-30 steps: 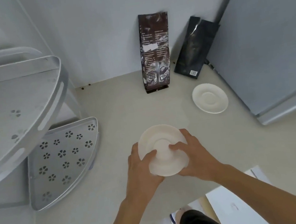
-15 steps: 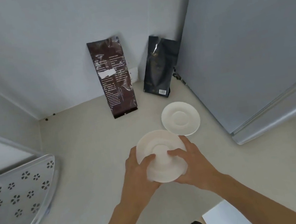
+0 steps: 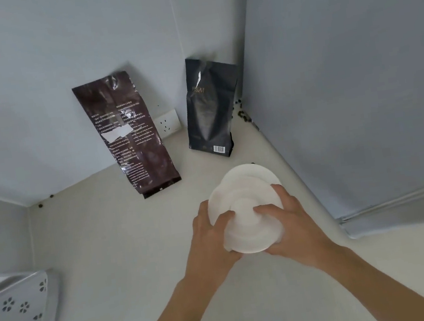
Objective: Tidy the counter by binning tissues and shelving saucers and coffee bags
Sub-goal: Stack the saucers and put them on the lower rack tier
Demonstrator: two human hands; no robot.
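Partly hiding a counter saucer (image 3: pixel 250 172), both hands (image 3: pixel 210 237) (image 3: pixel 292 226) clasp stacked saucers (image 3: pixel 245 215), fingers pressed on.

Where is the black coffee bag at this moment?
In the head view the black coffee bag stands upright in the counter's far right corner, right of the wall socket and the brown coffee bag, beyond the held saucers.

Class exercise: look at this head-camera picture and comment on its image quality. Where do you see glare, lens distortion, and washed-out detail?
Head view: glare streaks the glossy brown coffee bag and the black coffee bag; wide-angle distortion bends the counter edges and wall corner; the white saucers, held in the left hand and right hand, are washed out, rims hard to separate; light is soft, shadows faint.
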